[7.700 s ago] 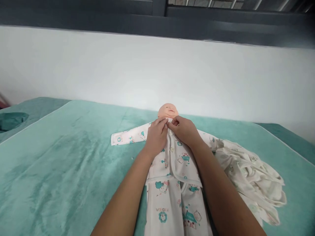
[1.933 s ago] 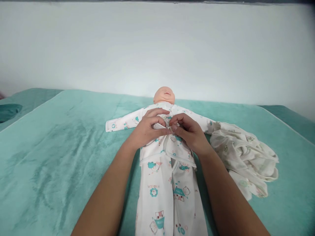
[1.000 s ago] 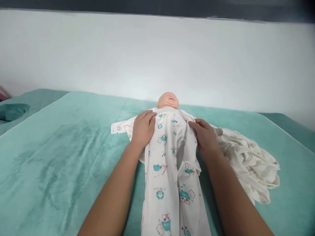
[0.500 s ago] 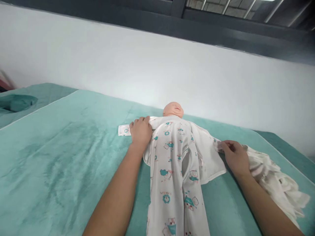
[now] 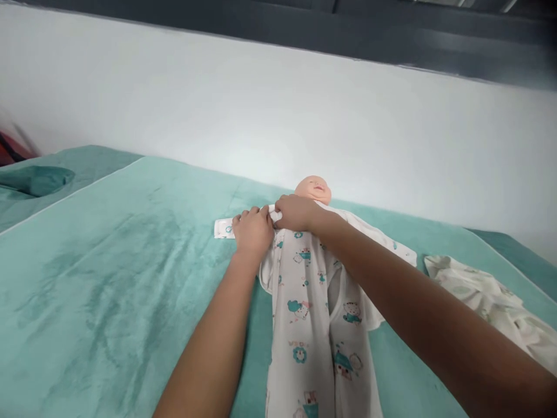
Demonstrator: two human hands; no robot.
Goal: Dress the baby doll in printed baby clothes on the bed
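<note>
one view, from a camera worn on the person's head, facing forward and down at a slight tilt. it sits close over a teal bed cover (image 5: 108, 261). the doll (image 5: 313, 188) lies near centre within arm's reach, and a white wall (image 5: 261, 116) fills the upper half.

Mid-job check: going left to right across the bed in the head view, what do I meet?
From the left: dark teal cloth → printed sleeve cuff → left hand → right hand → crumpled white garment.
</note>
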